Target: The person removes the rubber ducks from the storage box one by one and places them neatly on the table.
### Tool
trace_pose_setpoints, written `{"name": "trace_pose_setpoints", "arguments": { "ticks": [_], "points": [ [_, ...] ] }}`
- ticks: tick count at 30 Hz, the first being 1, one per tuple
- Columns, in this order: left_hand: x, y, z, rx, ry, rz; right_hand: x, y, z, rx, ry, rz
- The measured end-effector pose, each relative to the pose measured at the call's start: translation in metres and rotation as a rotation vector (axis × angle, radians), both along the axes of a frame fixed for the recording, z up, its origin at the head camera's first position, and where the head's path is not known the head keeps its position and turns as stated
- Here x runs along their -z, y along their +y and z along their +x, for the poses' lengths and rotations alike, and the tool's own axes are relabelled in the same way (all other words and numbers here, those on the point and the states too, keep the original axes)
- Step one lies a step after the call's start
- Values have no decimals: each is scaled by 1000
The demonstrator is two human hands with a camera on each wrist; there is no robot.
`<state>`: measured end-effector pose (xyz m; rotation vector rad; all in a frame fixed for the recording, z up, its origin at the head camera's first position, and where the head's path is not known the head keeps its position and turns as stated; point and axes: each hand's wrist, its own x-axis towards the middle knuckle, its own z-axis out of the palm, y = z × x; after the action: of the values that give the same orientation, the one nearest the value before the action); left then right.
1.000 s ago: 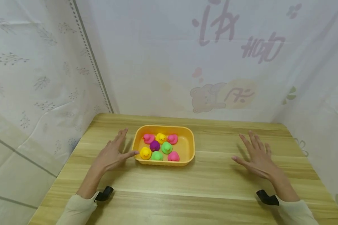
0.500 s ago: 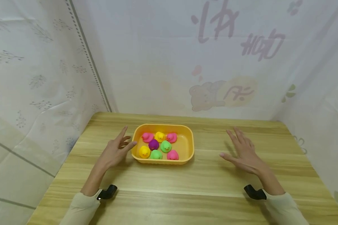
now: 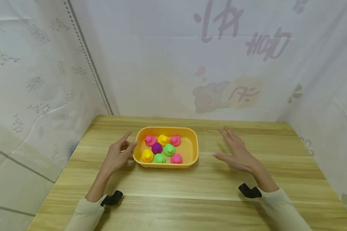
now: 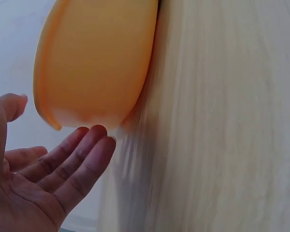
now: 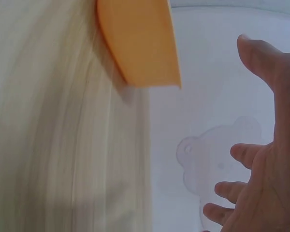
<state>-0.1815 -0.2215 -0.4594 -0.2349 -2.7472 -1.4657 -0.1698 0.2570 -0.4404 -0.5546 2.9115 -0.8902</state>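
A yellow-orange plastic basket (image 3: 191, 153) stands on the table with several small toy ducks in it. Among them are a purple duck (image 3: 157, 148), a green duck (image 3: 169, 149), a yellow duck (image 3: 147, 156) and a pink duck (image 3: 176, 158). My left hand (image 3: 119, 155) is at the basket's left end. In the left wrist view its loosely bent fingertips (image 4: 99, 133) come up to the basket wall, while the thumb stays apart; whether they touch cannot be told. My right hand (image 3: 237, 155) hovers right of the basket, fingers spread, holding nothing.
The wooden table (image 3: 173, 208) reaches back to a printed cloth curtain (image 3: 150, 64), with more cloth at both sides. A black wrist device (image 3: 112, 198) sits at the left cuff, another black device (image 3: 249, 191) at the right cuff.
My right hand has moved left toward the basket. The left hand has drawn its fingers in close to the basket's left end. The ducks keep their places in the basket.
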Motion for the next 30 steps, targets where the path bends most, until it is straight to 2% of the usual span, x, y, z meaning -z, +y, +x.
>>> {"name": "trace_pose_setpoints", "arguments": {
  "ticks": [8,17,22,30],
  "points": [
    [-1,2,2,0,-11,105,-8,-20,-6,-25,-44,-40],
    [-6,0,2,-11,-177,280,-13,-35,-10,-75,-81,-102],
    [-7,2,2,-2,-218,319,-17,-43,-11,-98,-131,-160],
    [-11,5,2,-1,-251,337,-24,-56,-18,-148,-110,-172]
  ]
}}
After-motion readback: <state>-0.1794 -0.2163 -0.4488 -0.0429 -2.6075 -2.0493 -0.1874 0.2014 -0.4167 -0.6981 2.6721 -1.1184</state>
